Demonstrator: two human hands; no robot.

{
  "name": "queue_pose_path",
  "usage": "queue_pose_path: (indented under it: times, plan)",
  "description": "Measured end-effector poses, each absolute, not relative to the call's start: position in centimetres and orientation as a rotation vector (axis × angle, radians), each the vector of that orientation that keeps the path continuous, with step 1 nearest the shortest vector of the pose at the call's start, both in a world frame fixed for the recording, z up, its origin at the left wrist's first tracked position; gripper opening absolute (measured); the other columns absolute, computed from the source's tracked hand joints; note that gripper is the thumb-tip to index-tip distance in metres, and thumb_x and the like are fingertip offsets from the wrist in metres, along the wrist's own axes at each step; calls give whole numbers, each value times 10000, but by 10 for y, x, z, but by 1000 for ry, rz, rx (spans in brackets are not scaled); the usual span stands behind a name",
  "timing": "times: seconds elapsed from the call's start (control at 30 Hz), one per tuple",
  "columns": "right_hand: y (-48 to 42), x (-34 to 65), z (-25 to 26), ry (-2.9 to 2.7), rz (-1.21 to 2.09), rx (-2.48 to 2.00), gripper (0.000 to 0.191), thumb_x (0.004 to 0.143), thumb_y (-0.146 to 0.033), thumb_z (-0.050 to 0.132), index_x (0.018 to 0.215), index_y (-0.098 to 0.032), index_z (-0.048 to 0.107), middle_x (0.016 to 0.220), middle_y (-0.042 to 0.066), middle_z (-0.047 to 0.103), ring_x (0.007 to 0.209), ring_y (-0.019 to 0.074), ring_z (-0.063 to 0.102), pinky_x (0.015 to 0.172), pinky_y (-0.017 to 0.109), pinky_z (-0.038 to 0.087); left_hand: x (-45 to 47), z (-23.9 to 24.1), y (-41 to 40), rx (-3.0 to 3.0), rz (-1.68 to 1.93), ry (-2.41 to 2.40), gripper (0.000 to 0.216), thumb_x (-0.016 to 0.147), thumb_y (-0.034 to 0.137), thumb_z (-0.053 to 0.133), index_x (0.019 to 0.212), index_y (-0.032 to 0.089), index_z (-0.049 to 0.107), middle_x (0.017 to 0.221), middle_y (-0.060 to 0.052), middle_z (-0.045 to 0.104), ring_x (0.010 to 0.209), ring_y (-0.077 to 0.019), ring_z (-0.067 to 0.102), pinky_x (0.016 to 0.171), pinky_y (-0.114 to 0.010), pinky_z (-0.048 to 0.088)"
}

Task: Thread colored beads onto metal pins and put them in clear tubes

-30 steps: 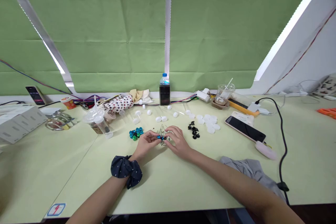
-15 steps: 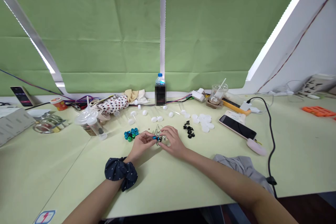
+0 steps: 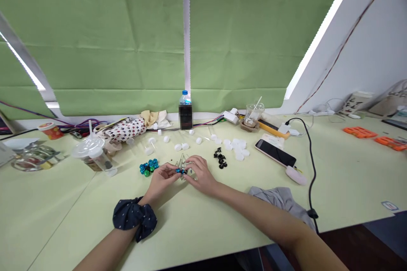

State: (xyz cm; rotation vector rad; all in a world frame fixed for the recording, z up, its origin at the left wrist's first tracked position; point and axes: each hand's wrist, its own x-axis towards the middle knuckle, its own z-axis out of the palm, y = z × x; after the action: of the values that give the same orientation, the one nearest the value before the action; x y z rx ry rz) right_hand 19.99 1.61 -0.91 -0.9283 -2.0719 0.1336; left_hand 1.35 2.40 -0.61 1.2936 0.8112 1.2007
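Note:
My left hand (image 3: 163,179) is closed in a pinch around a shiny blue ball (image 3: 178,170) in front of me. Close against it, the fingertips of my right hand (image 3: 201,175) pinch a small black peg (image 3: 185,172), partly hidden by the fingers. Whether peg and ball are joined is too small to tell. Thin metal wire pieces (image 3: 182,161) lie on the table just behind and beneath the fingers. To the left of my left hand is a cluster of blue and green balls (image 3: 149,167). Several loose black pegs (image 3: 220,158) lie right of my right hand.
White discs (image 3: 237,148) and clear tubes with white caps (image 3: 178,147) lie farther back. A lidded plastic cup (image 3: 92,150) stands left, a water bottle (image 3: 185,110) at the back. Right are a phone (image 3: 275,153), a black cable (image 3: 313,173) and grey cloth (image 3: 281,203).
The view has turned slightly right, so everything sits farther left in it. Both hands stay together, still pinching the small pieces at nearly the same place on the table.

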Motion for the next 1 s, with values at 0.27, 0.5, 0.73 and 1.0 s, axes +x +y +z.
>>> queue_pose_path:
  times: [0.27, 0.5, 0.73, 1.0]
  plan:
    - [15, 198, -9, -2056, 148, -922, 110, 864, -245, 510, 949, -196, 561, 1114, 87, 537, 1126, 226, 418, 937, 413, 354, 14, -4, 23, 1304, 1190, 827, 169, 659, 182, 742, 782, 157, 630, 818, -40, 648, 802, -185, 624, 774, -332, 494]
    - [15, 197, -7, -2060, 140, -936, 101, 862, -203, 498, 930, -201, 573, 1099, 83, 534, 1116, 226, 425, 925, 414, 375, 13, -2, 23, 1319, 1163, 870, 140, 660, 185, 737, 757, 160, 639, 806, -44, 645, 779, -178, 621, 745, -307, 494]
    - [14, 196, 1, -2065, 148, -935, 99, 849, -172, 498, 909, -203, 569, 1086, 82, 530, 1107, 238, 429, 918, 436, 388, 13, -2, 24, 1333, 1176, 871, 118, 670, 179, 731, 743, 162, 639, 790, -45, 633, 776, -182, 614, 747, -318, 484]
    - [17, 195, 5, -2104, 124, -904, 131, 826, -124, 491, 908, -195, 565, 1071, 100, 520, 1085, 263, 432, 873, 449, 410, 9, -12, 26, 1342, 1189, 853, 115, 682, 180, 719, 752, 167, 628, 781, -44, 615, 795, -192, 602, 767, -332, 475]
